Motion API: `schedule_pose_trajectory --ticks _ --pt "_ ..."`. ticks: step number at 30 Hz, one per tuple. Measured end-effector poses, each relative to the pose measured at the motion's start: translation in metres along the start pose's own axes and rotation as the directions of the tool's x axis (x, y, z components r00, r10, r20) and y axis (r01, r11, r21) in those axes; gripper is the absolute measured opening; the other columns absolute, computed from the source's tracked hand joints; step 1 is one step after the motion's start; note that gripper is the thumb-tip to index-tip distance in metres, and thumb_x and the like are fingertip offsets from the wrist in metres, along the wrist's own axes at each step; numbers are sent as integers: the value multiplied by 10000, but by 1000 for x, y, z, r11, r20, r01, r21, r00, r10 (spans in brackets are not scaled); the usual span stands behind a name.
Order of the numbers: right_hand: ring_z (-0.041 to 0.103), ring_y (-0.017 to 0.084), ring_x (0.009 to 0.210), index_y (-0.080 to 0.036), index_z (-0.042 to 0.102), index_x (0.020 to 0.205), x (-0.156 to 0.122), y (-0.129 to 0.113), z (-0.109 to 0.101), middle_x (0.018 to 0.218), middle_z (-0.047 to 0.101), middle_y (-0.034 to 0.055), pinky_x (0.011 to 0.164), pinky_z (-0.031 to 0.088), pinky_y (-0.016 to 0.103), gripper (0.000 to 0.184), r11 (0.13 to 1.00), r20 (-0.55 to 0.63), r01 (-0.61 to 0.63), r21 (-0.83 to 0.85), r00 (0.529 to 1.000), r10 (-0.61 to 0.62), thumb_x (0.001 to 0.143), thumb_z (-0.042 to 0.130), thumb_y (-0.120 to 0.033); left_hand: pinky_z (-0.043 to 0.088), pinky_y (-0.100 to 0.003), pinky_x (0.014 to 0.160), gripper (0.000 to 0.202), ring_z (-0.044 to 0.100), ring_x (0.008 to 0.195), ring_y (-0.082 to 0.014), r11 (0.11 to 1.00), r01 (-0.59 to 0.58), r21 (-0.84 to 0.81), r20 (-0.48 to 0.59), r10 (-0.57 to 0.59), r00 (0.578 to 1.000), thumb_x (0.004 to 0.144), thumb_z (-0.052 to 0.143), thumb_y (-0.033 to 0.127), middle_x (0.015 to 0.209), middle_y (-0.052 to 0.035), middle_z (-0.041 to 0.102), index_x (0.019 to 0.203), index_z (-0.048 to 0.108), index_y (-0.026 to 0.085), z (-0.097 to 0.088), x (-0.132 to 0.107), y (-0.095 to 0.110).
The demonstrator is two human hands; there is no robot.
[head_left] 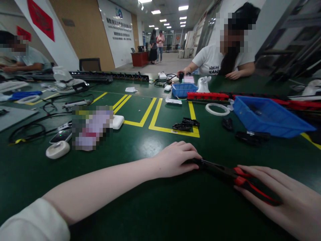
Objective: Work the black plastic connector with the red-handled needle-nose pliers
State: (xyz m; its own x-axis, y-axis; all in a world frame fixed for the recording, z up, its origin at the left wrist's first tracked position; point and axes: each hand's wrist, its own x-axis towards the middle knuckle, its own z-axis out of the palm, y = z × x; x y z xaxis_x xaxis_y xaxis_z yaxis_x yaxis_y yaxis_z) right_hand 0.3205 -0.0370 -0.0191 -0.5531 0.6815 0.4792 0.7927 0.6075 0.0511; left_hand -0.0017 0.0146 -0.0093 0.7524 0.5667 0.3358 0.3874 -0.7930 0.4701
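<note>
While my left hand pinches a small black part, my right hand holds red-handled pliers to it.
My left fingers are closed on the part, which they mostly hide, low over the green table, right of the middle; my right hand is half curled, fingers above and thumb below the slightly spread handles, and the pliers' nose meets the part at my left fingertips. Farther off, black clips lie within yellow tape, and black pieces lie by a blue tray. Across the table, a co-worker's white shirt reads "NEW" above a partly hidden second line ending "ANG". The wall sign carries a blue logo over Chinese characters and a Latin line, too blurred for me to read.
</note>
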Motion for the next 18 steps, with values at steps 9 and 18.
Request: schedule_pose_trajectory --ticks 9,18 --pt "684 267 841 -265 615 1200 3 3 1 1075 727 73 726 505 417 347 998 -27 44 -53 999 -46 900 593 -439 514 -350 908 243 595 1076 -217 1000 -27 -3 5 28 1000 980 615 251 1201 -103 625 1195 639 140 1 0 -2" --pt "680 266 818 -220 627 1156 11 4 -8 1022 734 91 770 476 441 329 989 -48 136 -50 989 -138 928 558 -446 510 -358 912 239 598 1074 -216 1000 -4 -22 20 4 1000 973 626 226 1200 -91 625 1202 639 158 1 0 -1"
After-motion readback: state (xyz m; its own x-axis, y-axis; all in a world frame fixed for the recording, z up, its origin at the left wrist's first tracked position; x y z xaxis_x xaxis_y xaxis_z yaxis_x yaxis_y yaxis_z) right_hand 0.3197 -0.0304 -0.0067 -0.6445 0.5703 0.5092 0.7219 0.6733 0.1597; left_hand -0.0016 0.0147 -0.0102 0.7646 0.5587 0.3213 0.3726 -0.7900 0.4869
